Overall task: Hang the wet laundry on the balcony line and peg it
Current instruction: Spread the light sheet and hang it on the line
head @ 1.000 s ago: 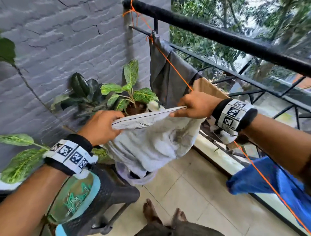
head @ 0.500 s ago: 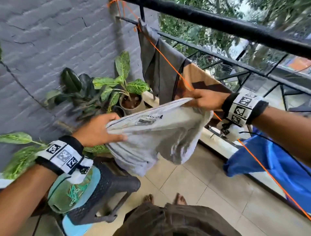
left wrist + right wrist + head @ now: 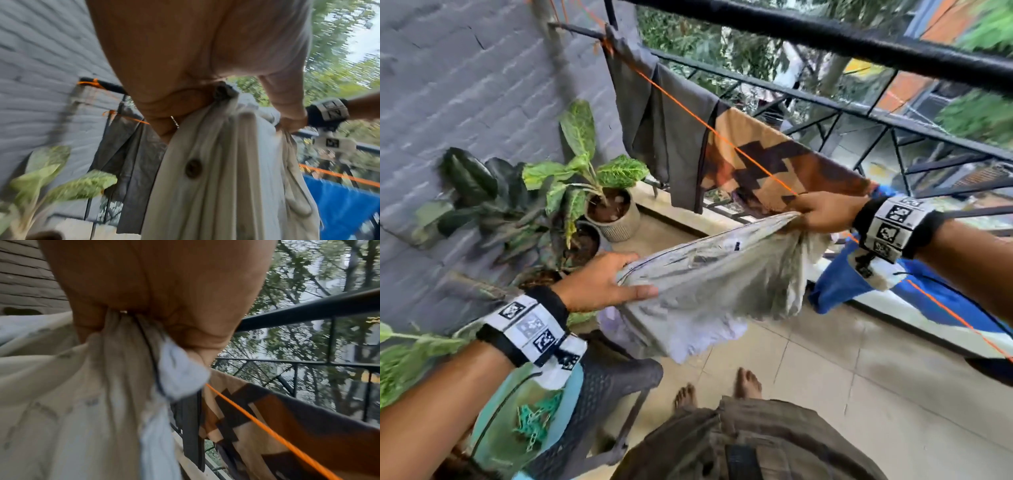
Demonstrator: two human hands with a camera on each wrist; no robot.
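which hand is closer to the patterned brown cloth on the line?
Right. The right hand grips the pale garment at the orange line, against the patterned brown cloth's lower edge. The left hand holds the garment's other end, lower, toward the potted plants.

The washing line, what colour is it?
Orange. The washing line shows best in the head view, running over the hung clothes.

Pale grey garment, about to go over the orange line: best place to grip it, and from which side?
Grip the pale grey garment at the two ends of its stretched top hem, as the left hand and right hand do now. Come from the balcony side, fingers curled over the edge: the hem runs taut and near-parallel to the orange line, with the rest hanging free.
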